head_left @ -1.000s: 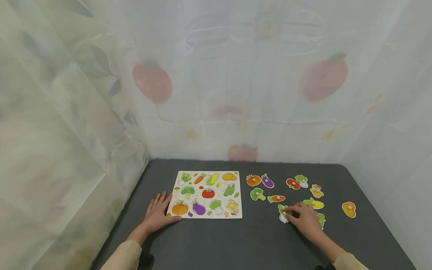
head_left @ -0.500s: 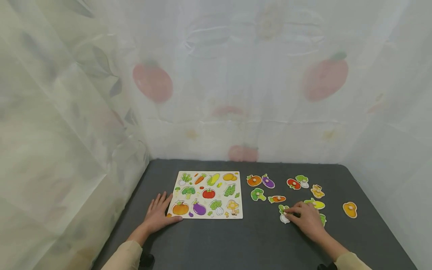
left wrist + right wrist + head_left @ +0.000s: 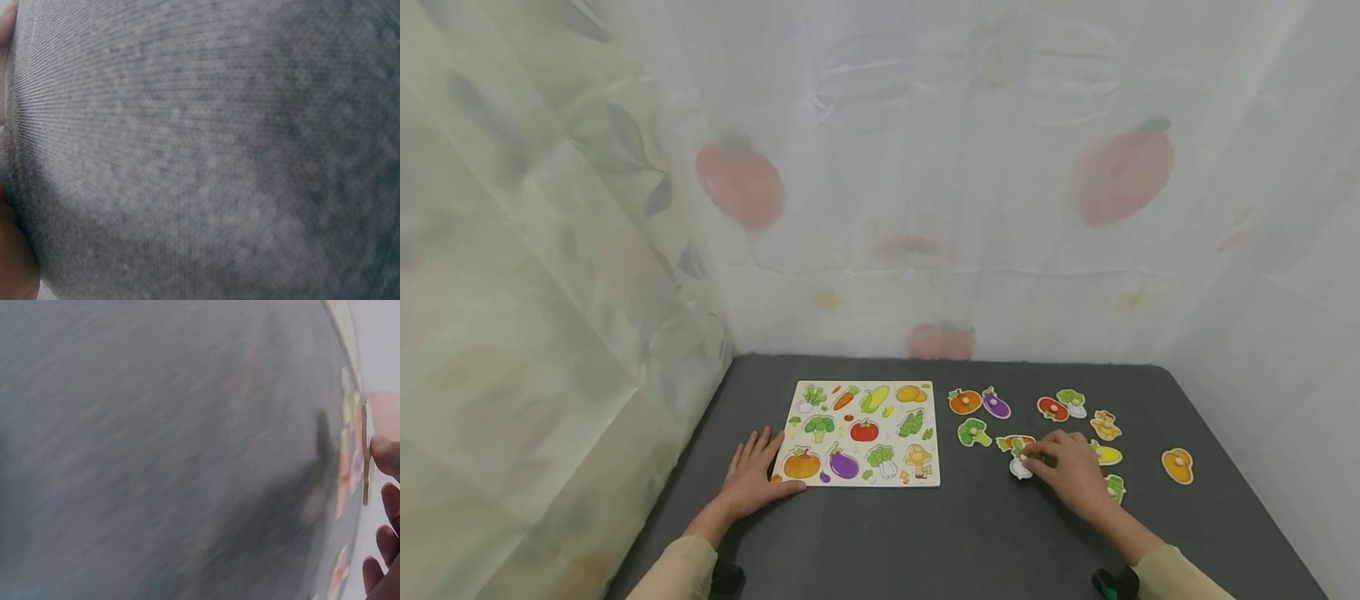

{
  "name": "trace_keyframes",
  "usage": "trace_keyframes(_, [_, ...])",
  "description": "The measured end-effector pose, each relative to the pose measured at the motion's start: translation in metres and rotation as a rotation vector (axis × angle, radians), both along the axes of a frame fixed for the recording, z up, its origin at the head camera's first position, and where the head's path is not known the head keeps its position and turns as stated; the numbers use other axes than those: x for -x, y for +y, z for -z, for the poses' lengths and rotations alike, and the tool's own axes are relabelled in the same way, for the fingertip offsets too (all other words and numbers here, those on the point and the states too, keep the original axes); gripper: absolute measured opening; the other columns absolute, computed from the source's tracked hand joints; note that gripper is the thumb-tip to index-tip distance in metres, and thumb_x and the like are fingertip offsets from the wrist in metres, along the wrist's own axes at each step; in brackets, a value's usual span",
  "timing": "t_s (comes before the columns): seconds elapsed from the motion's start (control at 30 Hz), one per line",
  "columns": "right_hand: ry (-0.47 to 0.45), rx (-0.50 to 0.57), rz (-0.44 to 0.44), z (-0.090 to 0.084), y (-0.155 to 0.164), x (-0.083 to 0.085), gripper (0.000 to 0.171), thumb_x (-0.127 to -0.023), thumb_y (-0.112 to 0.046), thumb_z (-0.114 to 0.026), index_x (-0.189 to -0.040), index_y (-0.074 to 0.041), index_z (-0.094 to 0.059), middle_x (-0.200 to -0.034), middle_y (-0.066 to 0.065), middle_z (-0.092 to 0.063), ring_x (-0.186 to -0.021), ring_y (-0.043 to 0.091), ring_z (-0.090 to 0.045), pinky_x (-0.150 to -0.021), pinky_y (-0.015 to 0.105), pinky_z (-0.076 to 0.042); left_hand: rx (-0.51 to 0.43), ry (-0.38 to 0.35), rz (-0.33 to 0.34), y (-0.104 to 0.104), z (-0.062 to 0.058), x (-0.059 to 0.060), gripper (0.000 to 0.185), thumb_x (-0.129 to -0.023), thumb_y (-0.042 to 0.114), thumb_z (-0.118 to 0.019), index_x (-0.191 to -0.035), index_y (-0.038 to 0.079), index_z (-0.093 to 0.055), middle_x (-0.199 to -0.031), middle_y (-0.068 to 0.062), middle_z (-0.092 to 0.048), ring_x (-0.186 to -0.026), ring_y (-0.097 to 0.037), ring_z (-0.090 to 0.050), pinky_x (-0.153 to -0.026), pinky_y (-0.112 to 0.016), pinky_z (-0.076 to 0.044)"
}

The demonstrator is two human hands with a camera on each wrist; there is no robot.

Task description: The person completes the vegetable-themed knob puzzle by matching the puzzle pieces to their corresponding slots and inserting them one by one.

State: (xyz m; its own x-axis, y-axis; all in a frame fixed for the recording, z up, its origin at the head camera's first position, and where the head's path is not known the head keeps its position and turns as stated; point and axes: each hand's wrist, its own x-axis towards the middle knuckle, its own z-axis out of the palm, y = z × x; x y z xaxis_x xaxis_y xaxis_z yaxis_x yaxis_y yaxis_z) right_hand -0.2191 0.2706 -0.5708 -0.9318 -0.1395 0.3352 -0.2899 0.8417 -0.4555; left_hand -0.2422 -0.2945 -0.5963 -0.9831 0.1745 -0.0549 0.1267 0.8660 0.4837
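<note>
White radish puzzle piece [image 3: 1019, 465] being pinched by right hand [image 3: 1070, 473], right of puzzle board [image 3: 859, 433], mid-table [image 3: 925, 533]. Left hand [image 3: 750, 477] being rested flat, fingers straight, at board's near-left corner.

Two forearms enter from the lower edge of the head view, each in a long beige sleeve: the left sleeve [image 3: 673, 571] at lower left, the right sleeve [image 3: 1176, 575] at lower right. Both hands are bare, the left hand [image 3: 751, 479] and the right hand [image 3: 1072, 471]. A dark wrist-mounted device [image 3: 1108, 582] with a teal-green spot sits beside the right cuff.
</note>
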Motion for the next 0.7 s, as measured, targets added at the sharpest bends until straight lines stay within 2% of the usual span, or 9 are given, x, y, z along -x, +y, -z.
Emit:
trace_keyframes(0.27, [0.009, 0.107, -0.050, -0.026, -0.051, 0.028, 0.009, -0.086, -0.023, -0.085, -0.094, -0.020, -0.082, -0.092, -0.002, -0.063, -0.089, 0.024, -0.050, -0.075, 0.045, -0.037, -0.015, -0.001, -0.001, -0.002, 0.003, 0.003, 0.118, -0.078, 0.072, -0.075, -0.163, 0.007, -0.026, -0.167, -0.027, -0.013, -0.152, -0.050, -0.004, -0.119, -0.067, 0.000])
trace_keyframes(0.53, [-0.027, 0.133, -0.077, -0.037, -0.112, 0.059, 0.010, -0.090, -0.030, -0.081, -0.097, -0.024, -0.081, -0.099, -0.002, -0.063, -0.099, 0.028, -0.049, -0.083, 0.052, -0.037, -0.044, 0.037, 0.014, -0.006, 0.013, 0.004, 0.117, -0.078, 0.073, -0.074, -0.163, 0.007, -0.027, -0.166, -0.027, -0.015, -0.152, -0.049, -0.004, -0.119, -0.066, 0.000])
trace_keyframes(0.7, [-0.042, 0.121, -0.098, -0.042, -0.148, 0.074, 0.010, -0.090, -0.032, -0.080, -0.096, -0.024, -0.081, -0.098, -0.002, -0.063, -0.097, 0.026, -0.049, -0.081, 0.046, -0.039, -0.050, 0.022, 0.012, -0.002, 0.005, 0.001, 0.115, -0.079, 0.070, -0.075, -0.163, 0.008, -0.027, -0.166, -0.028, -0.015, -0.152, -0.050, -0.005, -0.119, -0.067, 0.000])
